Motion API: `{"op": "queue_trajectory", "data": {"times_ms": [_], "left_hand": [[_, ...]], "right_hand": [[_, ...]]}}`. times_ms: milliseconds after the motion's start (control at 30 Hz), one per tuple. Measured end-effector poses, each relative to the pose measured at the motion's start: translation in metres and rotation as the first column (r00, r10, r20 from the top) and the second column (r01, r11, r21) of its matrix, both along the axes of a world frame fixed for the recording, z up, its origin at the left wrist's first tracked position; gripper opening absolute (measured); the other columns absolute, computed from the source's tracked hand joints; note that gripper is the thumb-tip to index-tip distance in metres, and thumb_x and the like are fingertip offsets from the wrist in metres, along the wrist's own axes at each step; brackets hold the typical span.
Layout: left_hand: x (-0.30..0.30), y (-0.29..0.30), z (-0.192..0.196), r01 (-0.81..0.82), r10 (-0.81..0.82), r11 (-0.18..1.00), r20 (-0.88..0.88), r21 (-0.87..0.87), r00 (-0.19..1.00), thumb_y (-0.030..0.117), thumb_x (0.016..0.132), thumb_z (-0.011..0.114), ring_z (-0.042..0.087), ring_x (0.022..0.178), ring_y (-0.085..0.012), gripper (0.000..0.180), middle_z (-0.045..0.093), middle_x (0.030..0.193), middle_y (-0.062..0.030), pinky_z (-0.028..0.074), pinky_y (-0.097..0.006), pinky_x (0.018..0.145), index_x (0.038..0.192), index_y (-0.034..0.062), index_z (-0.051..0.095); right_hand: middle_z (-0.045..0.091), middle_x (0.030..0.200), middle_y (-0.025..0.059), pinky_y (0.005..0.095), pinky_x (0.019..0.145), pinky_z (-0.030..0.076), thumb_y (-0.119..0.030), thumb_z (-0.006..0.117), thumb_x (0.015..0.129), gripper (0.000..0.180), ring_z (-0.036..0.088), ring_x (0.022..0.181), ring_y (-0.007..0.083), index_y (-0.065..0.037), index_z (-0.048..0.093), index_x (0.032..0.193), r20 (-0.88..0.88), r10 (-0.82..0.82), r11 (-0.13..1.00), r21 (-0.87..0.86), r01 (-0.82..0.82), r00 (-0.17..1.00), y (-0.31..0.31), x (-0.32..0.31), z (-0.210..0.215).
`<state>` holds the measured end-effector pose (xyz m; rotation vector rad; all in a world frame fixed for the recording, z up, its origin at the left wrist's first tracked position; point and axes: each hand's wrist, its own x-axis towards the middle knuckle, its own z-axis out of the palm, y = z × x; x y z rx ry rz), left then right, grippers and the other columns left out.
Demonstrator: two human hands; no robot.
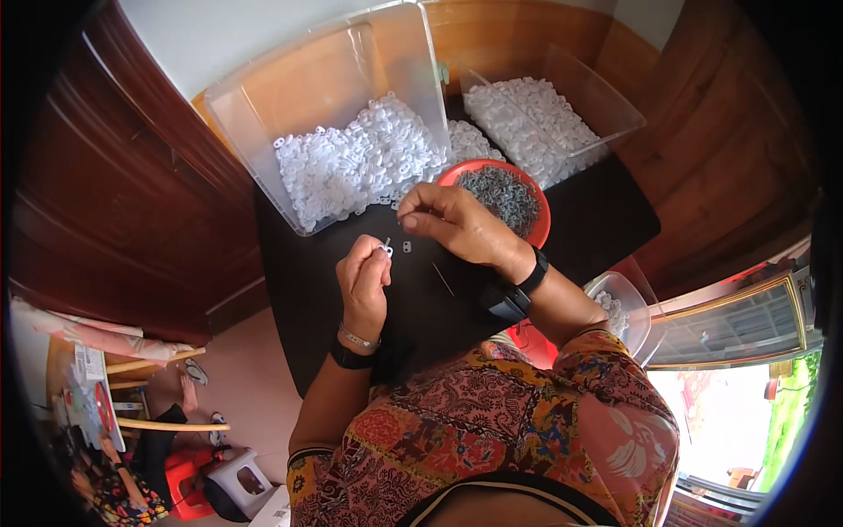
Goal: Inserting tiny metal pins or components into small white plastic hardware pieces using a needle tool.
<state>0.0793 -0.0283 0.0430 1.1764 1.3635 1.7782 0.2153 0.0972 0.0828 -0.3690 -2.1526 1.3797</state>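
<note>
My left hand point(362, 283) is closed, pinching a small white plastic piece with holes point(388, 251) between thumb and forefinger. A thin grey pin-like part point(387, 241) sticks up from that piece. Just to its right and farther away, my right hand point(465, 227) is held with thumb and forefinger pressed together; whatever is between the tips is too small to make out. One loose white piece point(407, 247) lies on the dark table point(351, 351) between the hands. Beyond my right hand stands a red bowl point(544, 224) full of small grey metal nails or screws point(502, 195).
A clear bin point(395, 44) heaped with white pieces point(360, 158) lies tilted at the back left. Another clear bin point(628, 119) stands back right. A thin rod point(443, 278) rests on the table. Lower left, another person point(132, 492) sits near a red stool point(183, 487).
</note>
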Motion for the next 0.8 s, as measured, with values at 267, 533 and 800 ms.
{"op": "queue_trajectory", "data": {"times_ms": [267,533,800], "left_hand": [[0.005,-0.002,-0.001,-0.001,0.0,0.999,-0.007,-0.052,1.0,0.006,0.088,0.048,0.035,0.05,-0.0058,0.016,0.039,0.056,0.0006,0.027,-0.023,0.047,0.073,0.0013,0.047],[0.003,0.0,-0.004,-0.005,0.006,0.995,0.011,-0.099,1.0,0.004,0.086,0.046,0.034,0.05,-0.0048,0.016,0.039,0.056,0.002,0.025,-0.024,0.046,0.071,0.0019,0.046],[-0.002,0.005,-0.005,-0.105,0.121,0.989,0.169,-0.102,0.978,0.009,0.089,0.047,0.035,0.05,-0.0052,0.017,0.038,0.057,0.0028,0.026,-0.022,0.046,0.073,0.0036,0.049]], "right_hand": [[0.062,0.085,0.0037,0.0255,0.075,0.047,-0.009,0.059,0.092,0.01,0.059,0.082,0.0102,0.0,0.059,0.096,0.042,0.101,0.993,-0.063,-0.099,0.994,0.0,0.003,-0.003],[0.065,0.085,0.0078,0.0282,0.072,0.048,-0.009,0.06,0.09,0.011,0.063,0.082,0.0148,0.0,0.061,0.096,0.058,0.093,0.995,0.03,-0.095,0.994,0.002,0.002,-0.005],[0.063,0.082,0.0094,0.0358,0.069,0.049,-0.009,0.063,0.08,0.009,0.063,0.081,0.0269,-0.003,0.06,0.086,0.132,-0.153,0.818,0.574,0.05,0.979,0.006,-0.002,-0.024]]}}
